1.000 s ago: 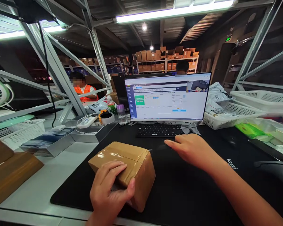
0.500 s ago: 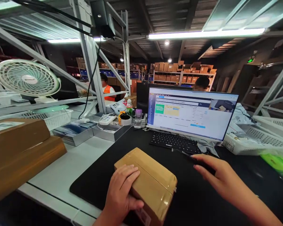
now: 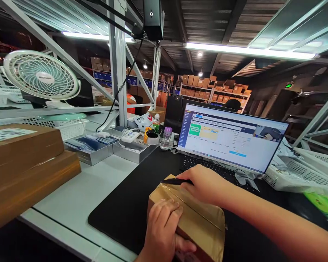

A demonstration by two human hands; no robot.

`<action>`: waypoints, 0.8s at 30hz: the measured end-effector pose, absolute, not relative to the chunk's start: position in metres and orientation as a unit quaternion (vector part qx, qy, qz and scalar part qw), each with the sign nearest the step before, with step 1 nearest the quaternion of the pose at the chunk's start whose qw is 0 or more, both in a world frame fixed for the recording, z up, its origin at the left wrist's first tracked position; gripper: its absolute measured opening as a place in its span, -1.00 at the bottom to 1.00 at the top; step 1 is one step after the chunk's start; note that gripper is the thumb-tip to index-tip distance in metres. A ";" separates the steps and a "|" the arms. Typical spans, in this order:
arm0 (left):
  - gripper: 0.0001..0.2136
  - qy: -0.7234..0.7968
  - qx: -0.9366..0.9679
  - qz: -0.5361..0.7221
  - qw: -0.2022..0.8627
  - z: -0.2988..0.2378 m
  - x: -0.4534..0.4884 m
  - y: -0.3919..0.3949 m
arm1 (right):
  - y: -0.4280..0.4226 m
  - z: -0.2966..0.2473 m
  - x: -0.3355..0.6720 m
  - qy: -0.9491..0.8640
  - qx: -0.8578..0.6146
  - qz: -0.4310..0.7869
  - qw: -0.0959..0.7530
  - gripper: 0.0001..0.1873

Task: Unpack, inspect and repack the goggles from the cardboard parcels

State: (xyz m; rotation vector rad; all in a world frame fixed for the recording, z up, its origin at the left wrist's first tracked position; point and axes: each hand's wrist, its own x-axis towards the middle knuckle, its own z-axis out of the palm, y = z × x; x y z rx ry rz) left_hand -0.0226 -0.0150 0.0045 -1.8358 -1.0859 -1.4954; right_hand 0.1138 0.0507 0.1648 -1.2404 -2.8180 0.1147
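1. One box (image 3: 203,218) sat on the black mat (image 3: 120,211), which covered part of the pale tabletop (image 3: 65,203).
2. The left grip (image 3: 161,225) grasped the box, fingers over its top and thumb against its near side.
3. The right grip (image 3: 203,185) was clenched on a slim black tool (image 3: 175,181), its tip at the box's far left corner; contact there was hard to tell.
4. Beyond stood the keyboard (image 3: 186,162) and lit monitor (image 3: 229,145).
5. Two brown cartons (image 3: 24,153) lay stacked at left, near the fan (image 3: 43,76).
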 end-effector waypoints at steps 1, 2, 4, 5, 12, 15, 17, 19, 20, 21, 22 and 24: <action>-0.49 -0.402 -0.679 -0.555 0.263 0.004 -0.023 -0.015 | 0.051 0.167 0.108 -0.916 -0.400 0.020 0.016 -0.70; -0.48 -0.402 -0.680 -0.555 0.261 0.003 -0.023 -0.015 | 0.050 0.169 0.104 -0.918 -0.396 0.004 0.004 -0.70; -0.45 -0.398 -0.679 -0.562 0.255 0.000 -0.023 -0.015 | 0.048 0.173 0.097 -0.919 -0.393 -0.012 -0.022 -0.73; -0.44 -0.397 -0.673 -0.571 0.251 -0.002 -0.023 -0.015 | 0.047 0.175 0.096 -0.917 -0.396 -0.013 -0.040 -0.74; -0.45 -0.398 -0.635 -0.615 0.245 -0.010 -0.024 -0.016 | 0.029 0.201 0.115 -0.904 -0.405 -0.022 -0.132 -0.80; -0.48 -0.394 -0.652 -0.600 0.244 -0.011 -0.025 -0.016 | 0.016 0.207 0.143 -0.899 -0.413 -0.030 -0.140 -0.80; -0.47 -0.390 -0.655 -0.597 0.248 -0.009 -0.027 -0.016 | 0.004 0.207 0.165 -0.893 -0.425 -0.034 -0.145 -0.77; -0.46 -0.390 -0.666 -0.585 0.248 -0.004 -0.029 -0.016 | -0.009 0.207 0.190 -0.885 -0.442 -0.028 -0.144 -0.72; -0.45 -0.390 -0.677 -0.572 0.250 0.000 -0.030 -0.016 | -0.016 0.206 0.203 -0.879 -0.454 -0.024 -0.144 -0.69; -0.45 -0.389 -0.692 -0.552 0.256 0.005 -0.032 -0.015 | -0.024 0.206 0.217 -0.872 -0.467 -0.022 -0.146 -0.67; -0.44 -0.388 -0.709 -0.527 0.265 0.010 -0.034 -0.014 | -0.031 0.205 0.230 -0.863 -0.482 -0.022 -0.151 -0.65; -0.41 -0.376 -0.742 -0.477 0.286 0.018 -0.038 -0.010 | -0.044 0.204 0.255 -0.843 -0.514 -0.017 -0.157 -0.65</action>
